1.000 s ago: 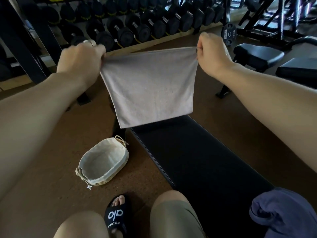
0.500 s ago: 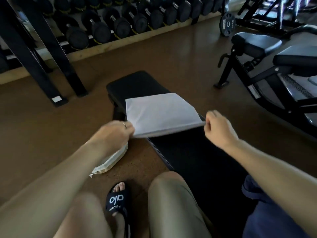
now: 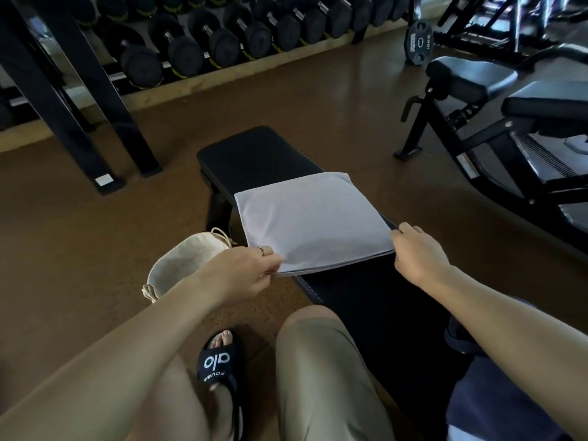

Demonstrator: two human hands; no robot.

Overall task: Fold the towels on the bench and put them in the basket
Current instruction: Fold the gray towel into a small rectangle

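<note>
Your left hand (image 3: 237, 275) pinches the near left corner of a soft, light grey cloth towel (image 3: 310, 222), with thumb and fingers curled tight on the edge. Your right hand (image 3: 416, 254) pinches the near right corner the same way. You hold nothing else in your hands.

The towel is folded into a flat square shape with two layers showing along the near edge. It lies smooth on the desk (image 3: 254, 154), a long black padded one with a slightly shiny top and rounded corners. The near edge of the towel is lifted a little by your hands, and the left part hangs out past the side of the desk.

Down on the brown speckled floor (image 3: 79, 265), just beside the desk on the left, sits a round woven basket with a cream cloth lining (image 3: 178, 268). Your left hand and arm cover part of it. The part of the inside that shows has only the lining in it. Thin cream strings hang tied at its rim.

By your right arm, a dark blue crumpled cloth (image 3: 496, 393) sits on the near end of the desk.

Far back, black round dumbbells (image 3: 222, 43) sit in a row on a rack. You wear tan shorts and a black slide sandal with white letters (image 3: 219, 364).
</note>
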